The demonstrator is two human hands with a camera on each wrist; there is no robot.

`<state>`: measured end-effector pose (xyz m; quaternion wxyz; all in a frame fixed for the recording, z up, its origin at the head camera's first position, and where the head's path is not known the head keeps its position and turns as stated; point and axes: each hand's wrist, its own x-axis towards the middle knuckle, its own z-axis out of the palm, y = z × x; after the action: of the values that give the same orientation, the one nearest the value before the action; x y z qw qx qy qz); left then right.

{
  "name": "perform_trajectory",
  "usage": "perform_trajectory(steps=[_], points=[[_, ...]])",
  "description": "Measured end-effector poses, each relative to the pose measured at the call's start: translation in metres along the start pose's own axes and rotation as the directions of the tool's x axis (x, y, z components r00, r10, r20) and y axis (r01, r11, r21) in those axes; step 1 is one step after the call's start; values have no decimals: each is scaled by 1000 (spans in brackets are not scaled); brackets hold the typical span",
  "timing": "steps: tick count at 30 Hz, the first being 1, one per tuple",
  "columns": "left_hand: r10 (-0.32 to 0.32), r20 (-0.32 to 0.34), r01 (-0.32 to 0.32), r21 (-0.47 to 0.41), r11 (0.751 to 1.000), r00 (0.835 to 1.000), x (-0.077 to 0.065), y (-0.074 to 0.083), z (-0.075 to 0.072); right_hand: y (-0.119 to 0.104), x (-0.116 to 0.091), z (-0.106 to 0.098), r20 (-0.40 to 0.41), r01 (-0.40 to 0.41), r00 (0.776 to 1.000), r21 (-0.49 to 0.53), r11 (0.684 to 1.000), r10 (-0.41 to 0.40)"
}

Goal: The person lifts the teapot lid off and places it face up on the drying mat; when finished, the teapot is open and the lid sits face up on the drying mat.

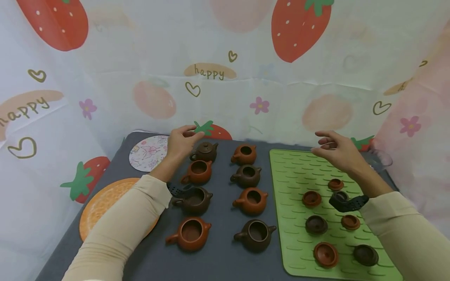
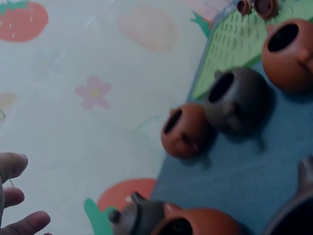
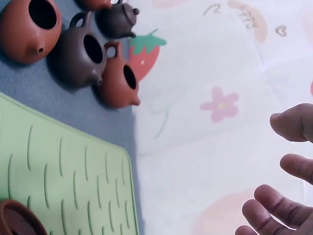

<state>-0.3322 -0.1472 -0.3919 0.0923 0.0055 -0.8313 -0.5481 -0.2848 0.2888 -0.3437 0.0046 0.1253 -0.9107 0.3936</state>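
My left hand (image 1: 182, 143) hovers above the back left of the table with loosely bent fingers and nothing in it. Nearest to it is a dark brown teapot (image 1: 205, 152) with its lid on. In the left wrist view only some fingertips (image 2: 32, 223) show. Over the back of the green mat (image 1: 291, 234) hangs my right hand (image 1: 337, 150), relaxed and holding nothing. Beneath and in front of it lie several loose teapot lids, among them a reddish-brown lid (image 1: 325, 254) and a dark lid (image 1: 316, 224). One dark lid (image 1: 340, 195) is partly hidden by the wrist strap.
Several lidless teapots stand in two columns mid-table, such as a red teapot (image 1: 191, 234) and a dark teapot (image 1: 256, 235) at the front. An orange round mat (image 1: 102, 207) and a patterned white round mat (image 1: 147, 152) lie left. A printed curtain (image 1: 246, 47) encloses the table.
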Motion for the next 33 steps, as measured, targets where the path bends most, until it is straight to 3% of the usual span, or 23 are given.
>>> perform_trajectory(steps=[11,20,26,33], points=[[-125,27,125,17,992,992,4,-40,-3,-17,6,10,2,24,1000,25,999,-24],[-253,129,254,10,967,959,10,-76,-8,-32,20,21,2,49,999,53,997,-49],[-279,167,271,65,960,946,12,-92,-9,-39,28,33,26,58,998,101,993,-61],[-281,186,263,115,958,942,12,-95,-5,-47,37,46,57,47,997,134,990,-55]])
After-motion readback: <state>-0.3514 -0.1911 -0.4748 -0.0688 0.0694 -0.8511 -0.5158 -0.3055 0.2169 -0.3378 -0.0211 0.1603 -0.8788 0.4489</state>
